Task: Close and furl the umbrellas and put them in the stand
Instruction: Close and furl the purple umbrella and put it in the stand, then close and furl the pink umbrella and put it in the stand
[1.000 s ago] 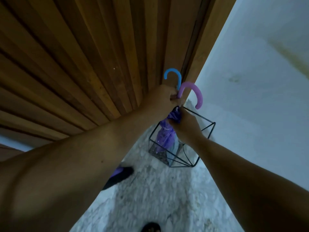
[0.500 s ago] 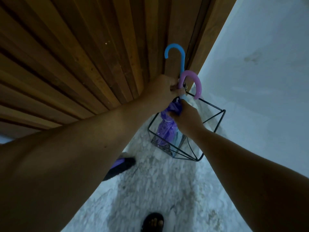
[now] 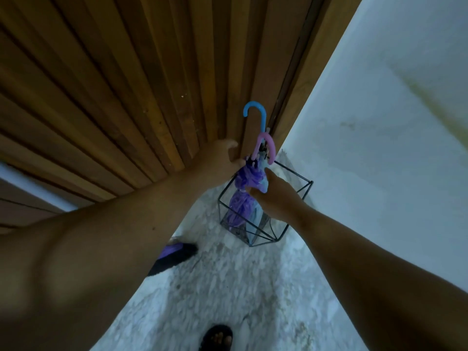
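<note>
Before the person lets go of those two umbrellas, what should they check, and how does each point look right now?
1. Purple umbrella furled: ok, its canopy is bunched narrow.
2. Blue umbrella furled: ok, folded beside the purple one.
3. Both lower ends inside the wire stand: ok.
4. Tie straps fastened: cannot tell, hidden by the hands.
5. Right hand holds the canopies: ok, fingers curl round the fabric.
6. Left hand steadies the bundle near the pink handle: cannot tell, its fingers are hidden.
</note>
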